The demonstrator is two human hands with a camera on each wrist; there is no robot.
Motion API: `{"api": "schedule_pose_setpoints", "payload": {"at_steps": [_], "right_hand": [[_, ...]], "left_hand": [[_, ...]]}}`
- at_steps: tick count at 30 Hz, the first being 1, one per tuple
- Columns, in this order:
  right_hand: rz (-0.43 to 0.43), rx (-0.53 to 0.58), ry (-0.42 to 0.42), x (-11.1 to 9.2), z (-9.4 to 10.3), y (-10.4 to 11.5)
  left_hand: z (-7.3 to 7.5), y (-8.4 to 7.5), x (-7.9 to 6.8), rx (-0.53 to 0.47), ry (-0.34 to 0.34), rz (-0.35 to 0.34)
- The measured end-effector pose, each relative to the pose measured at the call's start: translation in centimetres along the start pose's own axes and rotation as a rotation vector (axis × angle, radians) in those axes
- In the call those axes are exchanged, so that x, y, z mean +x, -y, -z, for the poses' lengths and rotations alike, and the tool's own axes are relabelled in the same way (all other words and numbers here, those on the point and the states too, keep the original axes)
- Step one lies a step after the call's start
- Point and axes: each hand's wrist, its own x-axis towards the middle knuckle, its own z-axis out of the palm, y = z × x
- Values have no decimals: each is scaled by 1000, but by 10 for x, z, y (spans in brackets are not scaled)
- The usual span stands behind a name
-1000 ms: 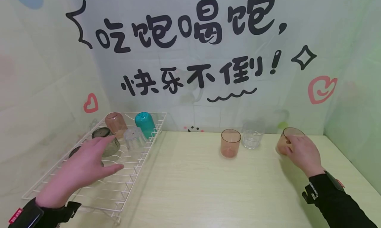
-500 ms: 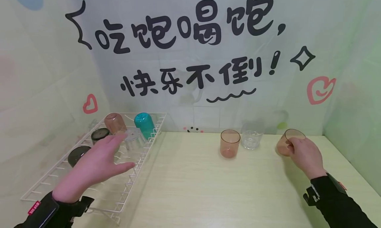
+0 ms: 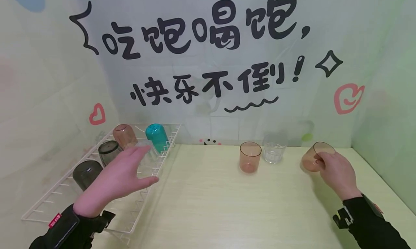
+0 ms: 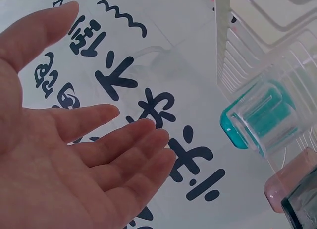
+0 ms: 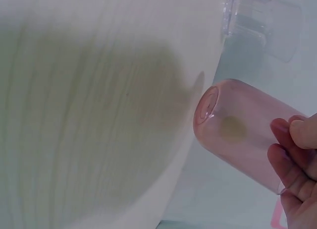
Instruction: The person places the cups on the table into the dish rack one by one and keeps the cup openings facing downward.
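In the head view my right hand (image 3: 338, 175) pinches an amber-pink glass cup (image 3: 309, 160) near its rim. The cup leans to one side, its base close over the table. In the right wrist view, thumb and fingers (image 5: 290, 169) sit at the rim of this tilted cup. My left hand (image 3: 118, 175), fingers extended and thumb apart, is over the white wire rack (image 3: 142, 206), holding nothing. Upside-down on the rack are a teal cup (image 3: 156, 136), a pink cup (image 3: 124, 134) and two dark grey cups, one (image 3: 87, 173) nearer. A clear cup (image 4: 292, 100) is partly hidden behind my left hand in the head view.
Another amber-pink cup (image 3: 250, 158) stands upright on the pale wooden table (image 3: 227, 209), with a clear cup (image 3: 274, 151) right beside it. A printed cloth wall (image 3: 195, 115) rises behind the table, and a green-tinted wall (image 3: 386, 133) bounds the right.
My left hand has moved right over the rack, uncovering the dark grey cups and covering much of the clear one. The cup in my right hand has tilted further.
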Motion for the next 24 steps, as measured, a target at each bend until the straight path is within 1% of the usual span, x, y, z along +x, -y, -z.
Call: {"api": "schedule_pose_setpoints", "payload": {"at_steps": [12,19,24], "right_hand": [[-11,38,-21,-11,13,8],[15,62,-85,-11,22,17],[53,64,-151,-8,28,27]], "left_hand": [[-5,-11,6,-15,-33,-31],[-7,-16,9,-24,-44,-43],[-8,-21,13,-38,-75,-72]]}}
